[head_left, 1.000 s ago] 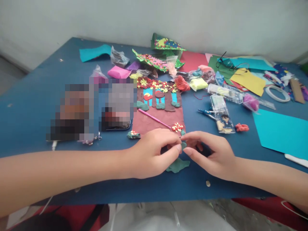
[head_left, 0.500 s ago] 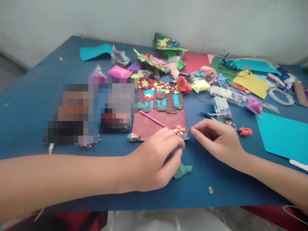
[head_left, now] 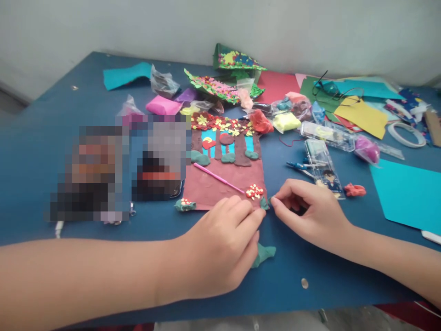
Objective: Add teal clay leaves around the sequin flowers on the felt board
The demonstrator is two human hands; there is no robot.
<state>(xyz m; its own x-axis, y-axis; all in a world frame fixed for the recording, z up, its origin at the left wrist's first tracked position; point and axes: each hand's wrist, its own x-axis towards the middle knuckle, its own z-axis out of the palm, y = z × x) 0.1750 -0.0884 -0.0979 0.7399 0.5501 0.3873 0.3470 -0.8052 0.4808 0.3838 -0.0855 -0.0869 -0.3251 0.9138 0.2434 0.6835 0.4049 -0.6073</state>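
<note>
A clay picture [head_left: 227,172] with brown ground, tree trunks and red and yellow flowers lies on the blue table [head_left: 51,110]. My left hand [head_left: 220,248] rests on its near edge, fingers curled and pressing down, partly covering a teal clay lump [head_left: 264,253]. My right hand [head_left: 306,211] pinches a tiny teal clay bit [head_left: 264,203] at the picture's near right corner, beside a small red-and-yellow flower cluster [head_left: 255,191]. A pink stick tool [head_left: 217,177] lies across the brown clay.
Bagged clay pieces in pink [head_left: 161,105], yellow [head_left: 285,122] and red [head_left: 260,122] lie behind the picture. Coloured paper sheets [head_left: 361,115], a cyan sheet [head_left: 406,193], a clear pencil case [head_left: 324,168], a tape ring [head_left: 406,134] and a red clay scrap [head_left: 354,189] fill the right side.
My hands parted from pinching clay together. The right hand carried a small teal bit up to the picture's corner, and the left settled on the picture's near edge.
</note>
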